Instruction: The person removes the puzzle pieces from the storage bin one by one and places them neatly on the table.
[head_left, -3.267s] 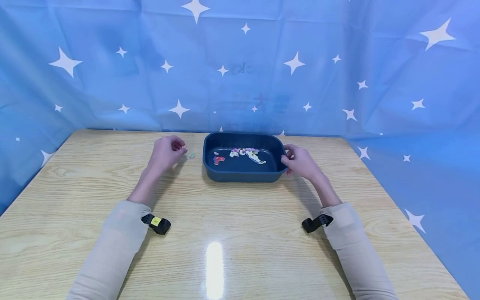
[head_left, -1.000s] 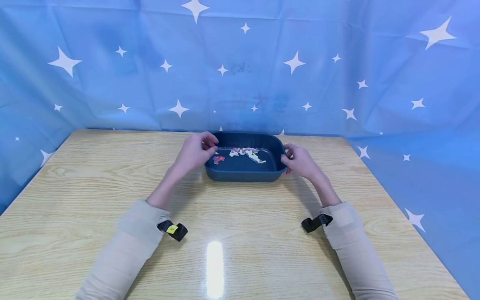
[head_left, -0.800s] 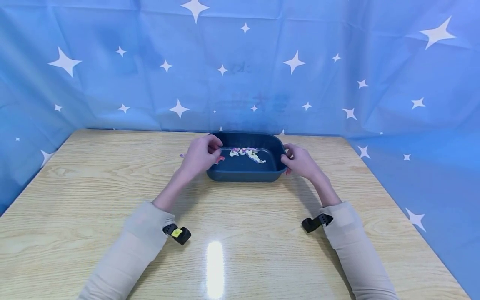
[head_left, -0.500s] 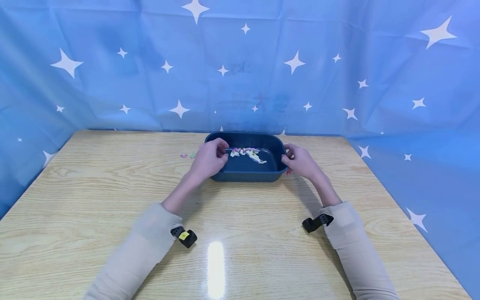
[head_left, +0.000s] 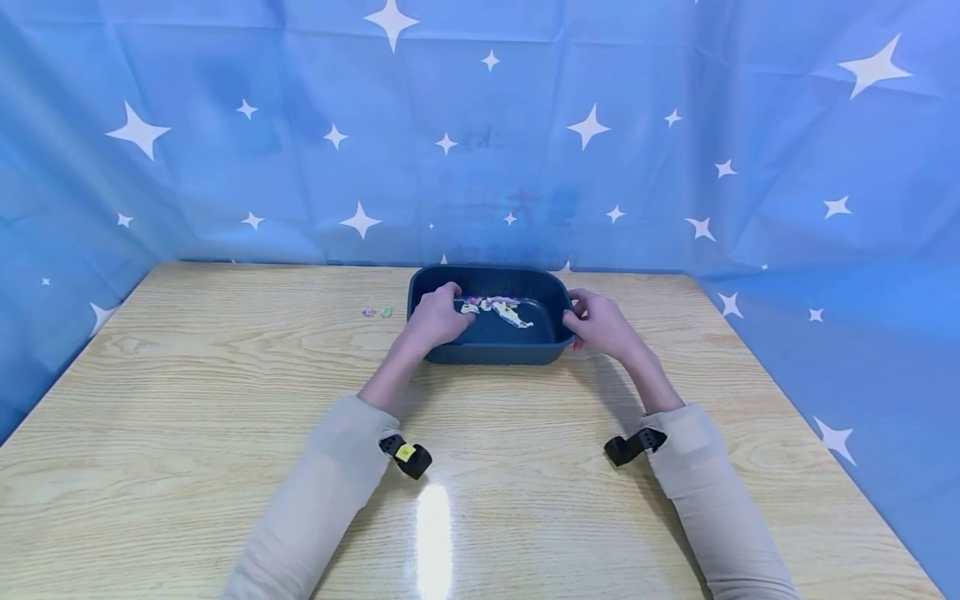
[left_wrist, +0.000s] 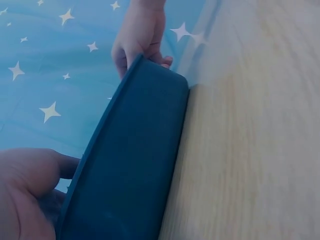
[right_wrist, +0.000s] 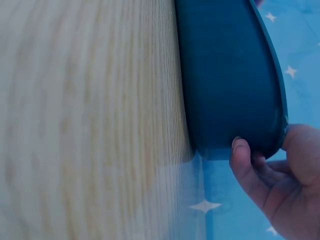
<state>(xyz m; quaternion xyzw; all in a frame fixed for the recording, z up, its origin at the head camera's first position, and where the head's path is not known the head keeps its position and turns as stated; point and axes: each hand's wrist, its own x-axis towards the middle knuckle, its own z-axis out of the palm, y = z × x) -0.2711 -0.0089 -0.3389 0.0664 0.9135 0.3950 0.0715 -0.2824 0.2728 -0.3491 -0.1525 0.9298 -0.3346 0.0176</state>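
Note:
A dark blue oval-cornered plastic basin (head_left: 495, 354) stands near the back edge of the table. My left hand (head_left: 437, 319) reaches over its left front rim, with the fingertips inside, beside crumpled, multicoloured wrapper-like scraps (head_left: 508, 313). In the left wrist view the basin's wall hides much of those fingers, so whether they pinch anything is unclear. My right hand (head_left: 602, 323) grips the basin's right end by the rim; the right wrist view shows its thumb and fingers around the corner. Two small candy-like pieces, one pinkish (head_left: 368, 312) and one green (head_left: 386, 312), lie left of the basin.
The light wood table (head_left: 225, 417) extends toward me on both sides of the basin. A blue star-patterned cloth (head_left: 480, 125) hangs behind it and along its sides. A black wrist camera (head_left: 406, 455) sits on the left cuff, another camera (head_left: 633, 446) on the right.
My left hand has moved right from beside the small pieces, over the rim and into the basin, now covering the red scrap there. The pinkish piece shows on the table. My right hand stays put.

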